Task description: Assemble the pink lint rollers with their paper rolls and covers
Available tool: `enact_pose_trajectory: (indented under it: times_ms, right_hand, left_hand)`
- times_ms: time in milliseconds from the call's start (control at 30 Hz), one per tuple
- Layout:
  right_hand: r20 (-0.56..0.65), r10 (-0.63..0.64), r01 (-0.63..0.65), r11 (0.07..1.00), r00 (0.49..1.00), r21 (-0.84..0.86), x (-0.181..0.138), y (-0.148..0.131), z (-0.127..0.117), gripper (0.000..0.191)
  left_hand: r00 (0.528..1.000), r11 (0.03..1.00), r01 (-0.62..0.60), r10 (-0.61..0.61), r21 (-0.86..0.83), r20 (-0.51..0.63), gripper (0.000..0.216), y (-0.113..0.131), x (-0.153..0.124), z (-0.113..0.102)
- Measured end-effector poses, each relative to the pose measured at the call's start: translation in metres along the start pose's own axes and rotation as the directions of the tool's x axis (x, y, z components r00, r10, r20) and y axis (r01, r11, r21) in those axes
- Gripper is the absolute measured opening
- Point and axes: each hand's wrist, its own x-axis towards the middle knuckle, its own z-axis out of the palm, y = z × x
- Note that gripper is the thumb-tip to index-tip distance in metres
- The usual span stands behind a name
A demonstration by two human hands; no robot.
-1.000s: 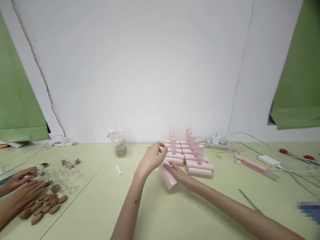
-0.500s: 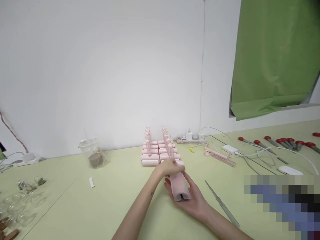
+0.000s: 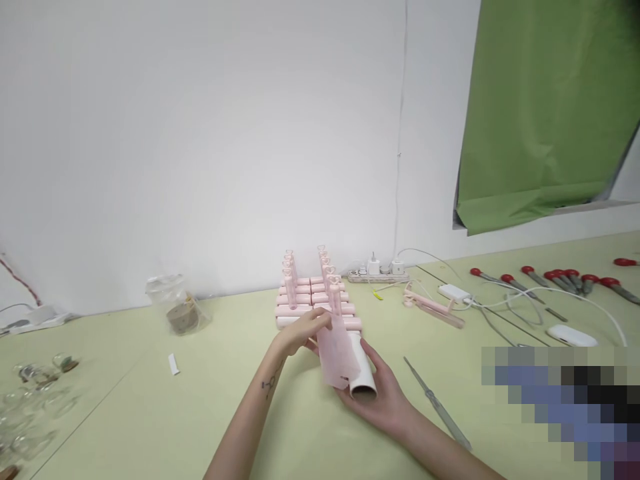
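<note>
Hollow white cylindrical tube point(image 3: 362, 368) cupped in your right hand point(image 3: 390, 401), along the palm, on your side of the pale pink cylinder rows point(image 3: 294, 311). Your left hand point(image 3: 301, 331) pinches the thin translucent pink sheet point(image 3: 337, 355).

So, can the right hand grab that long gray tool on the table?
Probably yes: the gray tool lies close beside the right hand with nothing seen between, but the hand must likely release the white tube first.
</note>
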Motion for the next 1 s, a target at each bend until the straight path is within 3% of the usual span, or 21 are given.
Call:
enact_pose_trajectory:
  times_ms: [133,267,367,467,567,667,767,833,900,1000]
  right_hand:
    - [-0.049,0.008,-0.001,0.990,0.999,0.139,0.001,-0.005,-0.002,0.028]
    - [0.028,-0.037,0.028,0.961,0.999,0.275,-0.003,-0.018,0.001,0.036]
    - [0.081,-0.100,0.073,0.954,0.992,0.291,-0.008,-0.027,0.005,0.036]
    - [0.109,-0.107,0.075,0.960,0.988,0.270,-0.013,-0.027,0.008,0.036]
    - [0.125,-0.034,0.002,0.967,0.992,0.254,-0.016,-0.016,0.011,0.037]
    - [0.099,0.045,-0.065,0.977,0.994,0.204,-0.017,0.002,0.013,0.035]
    - [0.031,0.115,-0.118,0.989,0.993,0.090,-0.015,0.020,0.013,0.033]
    - [-0.021,0.137,-0.137,0.991,0.990,0.001,-0.014,0.029,0.013,0.031]
    - [-0.059,0.117,-0.122,0.988,0.991,-0.092,-0.015,0.034,0.014,0.031]
    - [-0.070,-0.011,-0.011,0.949,0.997,-0.315,-0.020,0.035,0.017,0.032]
  left_hand:
    - [0.993,0.984,-0.092,0.081,-0.150,-0.084,0.030,-0.011,-0.015,-0.007]
    - [0.935,0.908,-0.281,0.187,-0.310,-0.300,0.057,-0.040,-0.035,-0.006]
    - [0.880,0.944,-0.300,0.219,-0.135,-0.422,0.049,-0.077,-0.041,0.003]
    - [0.853,0.959,-0.251,0.284,0.135,-0.438,0.032,-0.102,-0.041,0.014]
    - [0.810,0.914,-0.254,0.380,0.317,-0.447,0.045,-0.100,-0.046,0.020]
    - [0.763,0.877,-0.326,0.465,0.355,-0.449,0.050,-0.077,-0.058,0.028]
    - [0.843,0.903,-0.405,0.429,0.142,-0.324,0.045,-0.059,-0.067,0.040]
    - [0.891,0.921,-0.387,0.361,-0.045,-0.274,0.042,-0.055,-0.068,0.049]
    - [0.903,0.907,-0.369,0.298,-0.202,-0.311,0.037,-0.055,-0.065,0.054]
    - [0.870,0.837,-0.395,0.209,-0.379,-0.446,0.035,-0.056,-0.060,0.051]
